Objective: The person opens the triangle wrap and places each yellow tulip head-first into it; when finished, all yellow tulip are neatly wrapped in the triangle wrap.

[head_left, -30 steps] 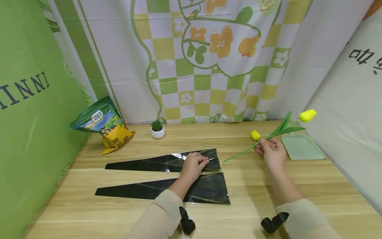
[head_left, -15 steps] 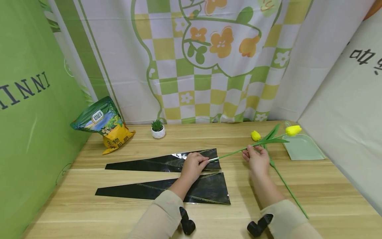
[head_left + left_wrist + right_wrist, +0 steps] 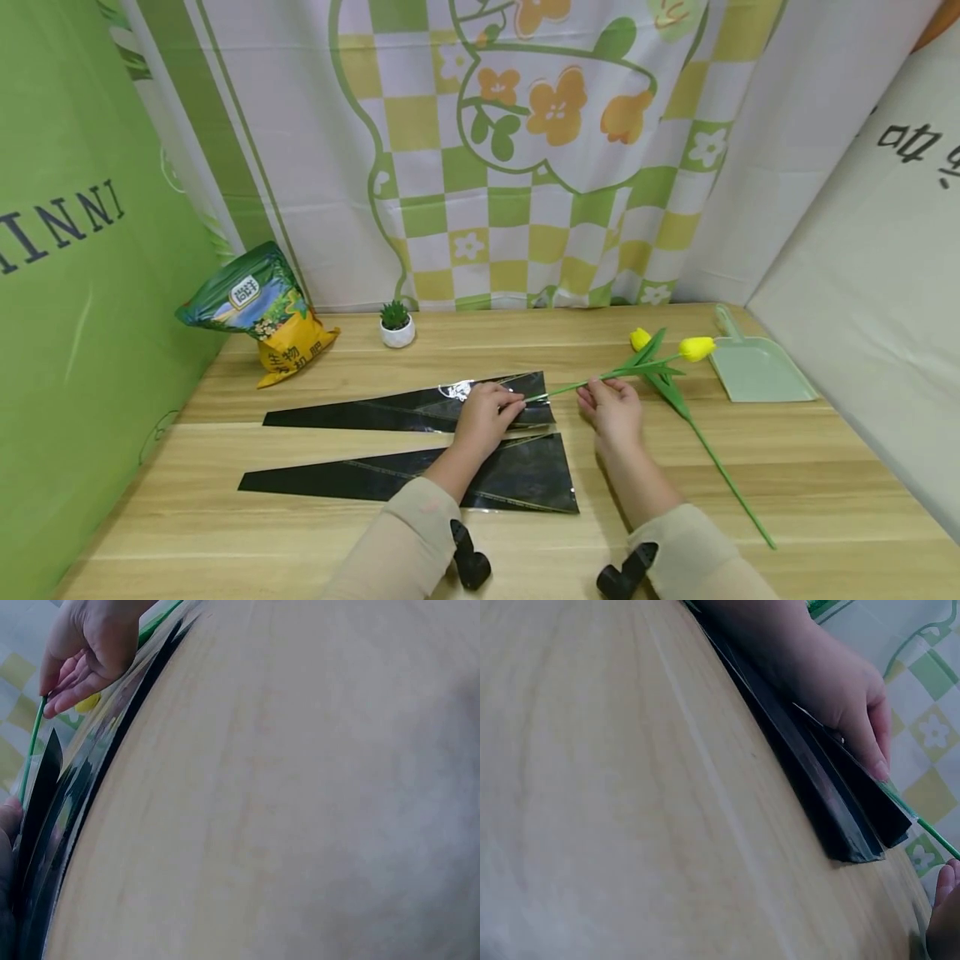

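Note:
My left hand (image 3: 483, 417) pinches the upper layer of the far black flower sleeve (image 3: 345, 415), a tapered glossy plastic one, near its wide right end. Between finger and thumb, my right hand (image 3: 617, 412) holds a yellow artificial tulip (image 3: 696, 348) by its green stem. The lower end of that stem lies in the sleeve's mouth, right at the left fingertips. In the right wrist view the stem (image 3: 934, 832) runs from the left hand (image 3: 840, 690) to the right fingers. A similar black sleeve (image 3: 525, 475) lies nearer, partly under the left forearm.
A second yellow tulip (image 3: 723, 475) lies on the wooden table (image 3: 825, 500), right of the right hand. Behind it is a pale green dustpan (image 3: 761, 371). A potted succulent (image 3: 397, 325) and a green-and-yellow bag (image 3: 277, 321) stand at the back left.
My right hand has moved left with the tulip, bringing its stem end from outside the far sleeve into the mouth. The left hand has stayed in place at the sleeve.

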Motion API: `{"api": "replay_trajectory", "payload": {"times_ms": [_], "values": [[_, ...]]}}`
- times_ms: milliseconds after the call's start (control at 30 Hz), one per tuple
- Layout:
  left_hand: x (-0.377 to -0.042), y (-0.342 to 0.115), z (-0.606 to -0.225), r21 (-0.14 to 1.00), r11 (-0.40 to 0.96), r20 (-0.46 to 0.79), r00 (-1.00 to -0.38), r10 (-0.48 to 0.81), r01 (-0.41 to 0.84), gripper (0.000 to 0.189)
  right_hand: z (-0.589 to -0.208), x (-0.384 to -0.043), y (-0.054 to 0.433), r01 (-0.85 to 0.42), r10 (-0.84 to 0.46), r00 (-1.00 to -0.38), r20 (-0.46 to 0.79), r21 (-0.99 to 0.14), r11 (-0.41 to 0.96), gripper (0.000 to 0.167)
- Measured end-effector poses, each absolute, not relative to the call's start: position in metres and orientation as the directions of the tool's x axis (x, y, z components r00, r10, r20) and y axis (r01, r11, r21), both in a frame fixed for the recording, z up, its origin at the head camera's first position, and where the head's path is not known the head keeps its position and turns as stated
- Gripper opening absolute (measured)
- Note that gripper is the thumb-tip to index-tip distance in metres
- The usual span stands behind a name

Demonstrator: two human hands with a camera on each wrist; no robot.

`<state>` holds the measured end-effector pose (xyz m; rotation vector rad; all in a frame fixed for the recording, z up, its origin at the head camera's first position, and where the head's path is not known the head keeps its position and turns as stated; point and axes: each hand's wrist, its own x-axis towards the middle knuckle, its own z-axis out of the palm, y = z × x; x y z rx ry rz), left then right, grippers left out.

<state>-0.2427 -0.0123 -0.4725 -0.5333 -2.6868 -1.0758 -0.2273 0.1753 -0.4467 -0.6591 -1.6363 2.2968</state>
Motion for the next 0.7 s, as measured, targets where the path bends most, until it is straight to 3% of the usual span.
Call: {"api": "replay_trajectory", "payload": {"times_ms": [433,700], "values": [[-0.243,-0.012,-0.472,0.622,0.662,0.349,-0.905,0.245,0.419,0.018,-0.448,-0.228,0.161,0.090,0.386,-0.894,-0.226,-0.936,-0.340,0.016],[-0.244,-0.011,-0.474,0.590,0.668,0.402,-0.883,0.243,0.453,0.016,-0.449,-0.228,0.155,0.123,0.384,-0.892,-0.238,-0.946,-0.300,0.024]]}}
